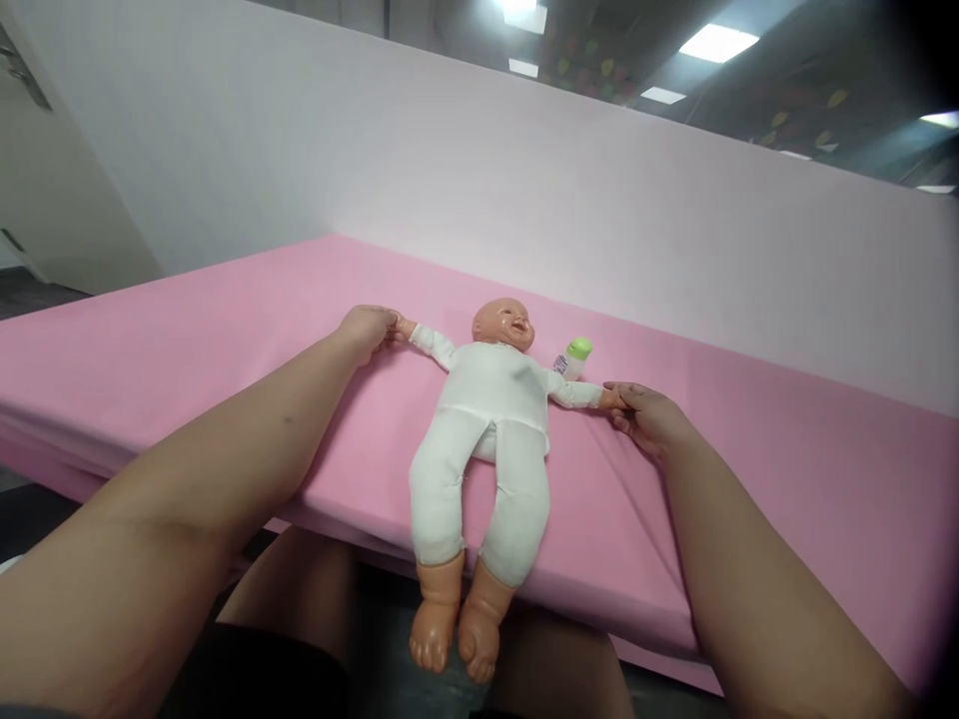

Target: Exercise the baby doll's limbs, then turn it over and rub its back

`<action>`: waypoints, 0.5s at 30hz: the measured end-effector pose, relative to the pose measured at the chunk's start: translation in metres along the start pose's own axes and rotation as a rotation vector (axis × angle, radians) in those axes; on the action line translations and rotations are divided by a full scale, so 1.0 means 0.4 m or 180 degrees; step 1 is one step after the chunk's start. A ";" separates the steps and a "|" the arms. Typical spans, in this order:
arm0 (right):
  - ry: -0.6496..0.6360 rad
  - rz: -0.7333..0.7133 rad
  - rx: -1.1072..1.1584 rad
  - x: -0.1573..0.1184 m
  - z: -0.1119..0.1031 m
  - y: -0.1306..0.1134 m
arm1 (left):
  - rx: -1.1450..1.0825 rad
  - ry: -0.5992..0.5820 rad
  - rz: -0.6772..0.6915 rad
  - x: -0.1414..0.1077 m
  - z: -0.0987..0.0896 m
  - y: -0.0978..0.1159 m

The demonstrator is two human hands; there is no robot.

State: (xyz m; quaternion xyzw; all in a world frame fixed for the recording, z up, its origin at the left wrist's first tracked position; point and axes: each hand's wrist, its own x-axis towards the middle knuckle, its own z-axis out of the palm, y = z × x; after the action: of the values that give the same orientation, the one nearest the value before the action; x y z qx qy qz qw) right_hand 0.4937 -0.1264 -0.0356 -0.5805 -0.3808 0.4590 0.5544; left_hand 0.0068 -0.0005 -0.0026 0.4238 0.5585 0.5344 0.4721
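A person's two bare hands spread the arms of a smiling, hard-headed baby doll with a white cloth body (498, 399) across a desk covered in smooth pink material (285, 300). The doll lies face up at the middle of the desk, its head toward the far side and turned to the right, its mouth open. Its legs point toward the near side, slightly apart, and its bare, tan feet (457, 624) reach out past the near edge, above the gap between the person's bare thighs (296, 584).

At left, the left hand (367, 332) is closed around the doll's small hand on that side, fingers curled at the end of the white sleeve. At right, the right hand (650, 411) grips the doll's other hand between thumb and fingers, low over the pink surface.

Just beyond the doll's arm on the right, and to the right of its head, sits a small pale bottle with a bright green cap (573, 358) and a printed label too small to read. Its base is partly hidden by the arm.

A plain white wall (524, 180) rises along the far side, with a pale door (67, 190) at far left and lit ceiling panels (719, 43) showing above.
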 end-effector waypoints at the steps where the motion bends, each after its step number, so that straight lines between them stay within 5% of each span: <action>1: -0.0033 0.0021 0.0032 -0.003 -0.002 -0.003 | 0.0006 -0.0009 -0.0004 -0.003 0.001 0.001; 9: -0.0702 0.0090 0.0072 -0.026 -0.020 -0.013 | 0.0011 -0.0179 0.0126 -0.016 -0.008 0.002; 15: -0.0344 -0.0303 0.0000 -0.006 -0.013 0.010 | -0.0020 -0.0168 0.0318 -0.011 -0.012 -0.006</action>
State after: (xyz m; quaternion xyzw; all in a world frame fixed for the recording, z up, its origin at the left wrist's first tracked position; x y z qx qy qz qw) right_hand 0.4976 -0.1304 -0.0394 -0.5361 -0.4373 0.4628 0.5542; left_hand 0.0030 -0.0059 -0.0046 0.4636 0.5223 0.5478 0.4607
